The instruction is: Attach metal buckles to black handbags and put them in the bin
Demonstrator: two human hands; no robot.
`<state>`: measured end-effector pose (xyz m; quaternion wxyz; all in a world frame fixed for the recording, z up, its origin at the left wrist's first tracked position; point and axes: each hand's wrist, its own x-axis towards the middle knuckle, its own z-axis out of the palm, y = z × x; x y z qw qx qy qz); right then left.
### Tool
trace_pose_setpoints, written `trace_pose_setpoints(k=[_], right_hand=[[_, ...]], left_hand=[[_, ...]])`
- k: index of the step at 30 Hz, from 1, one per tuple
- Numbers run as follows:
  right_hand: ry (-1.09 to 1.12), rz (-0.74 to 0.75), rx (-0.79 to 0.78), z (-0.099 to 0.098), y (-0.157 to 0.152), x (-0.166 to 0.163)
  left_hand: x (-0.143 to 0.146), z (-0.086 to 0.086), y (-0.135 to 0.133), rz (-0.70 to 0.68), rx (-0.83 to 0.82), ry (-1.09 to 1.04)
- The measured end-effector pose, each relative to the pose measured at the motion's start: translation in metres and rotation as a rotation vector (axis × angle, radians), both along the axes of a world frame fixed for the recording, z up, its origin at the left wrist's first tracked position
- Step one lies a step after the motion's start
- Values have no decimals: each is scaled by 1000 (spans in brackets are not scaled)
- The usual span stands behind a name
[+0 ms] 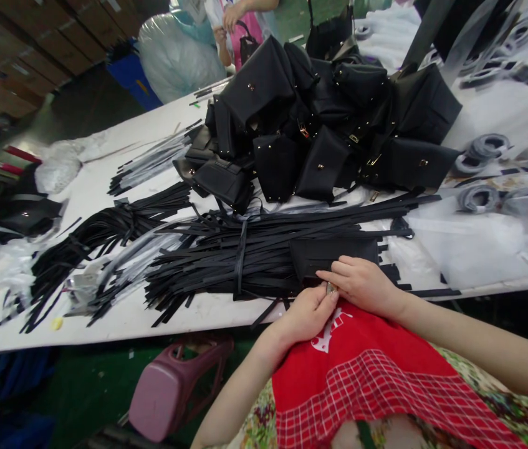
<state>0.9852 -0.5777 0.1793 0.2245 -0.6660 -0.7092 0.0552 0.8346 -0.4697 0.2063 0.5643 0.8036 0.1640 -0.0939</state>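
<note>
A small black handbag (pixel 338 252) lies near the table's front edge, on a bundle of black straps (pixel 207 255). My left hand (pixel 310 312) is closed at the bag's near edge, its thumb pressed against a small metallic piece (pixel 331 287). From the other side my right hand (pixel 361 284) grips the same edge, its fingers bent over it and meeting the left fingertips. The exact shape of the metallic piece is hidden by the fingers.
Beyond the straps rises a pile of black handbags (pixel 320 165). More straps (pixel 100 234) lie left, and plastic-wrapped rolls (pixel 479 199) right. A purple stool (pixel 161 393) stands below the white table (pixel 189 321). A person (pixel 245 22) holds a bag across the table.
</note>
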Motion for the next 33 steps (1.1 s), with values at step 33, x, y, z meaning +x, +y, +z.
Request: trace_pose_setpoints(k=[33], right_hand=[[570, -49, -422, 31, -23, 3]], left_hand=[[-14, 1, -4, -104, 314, 46]])
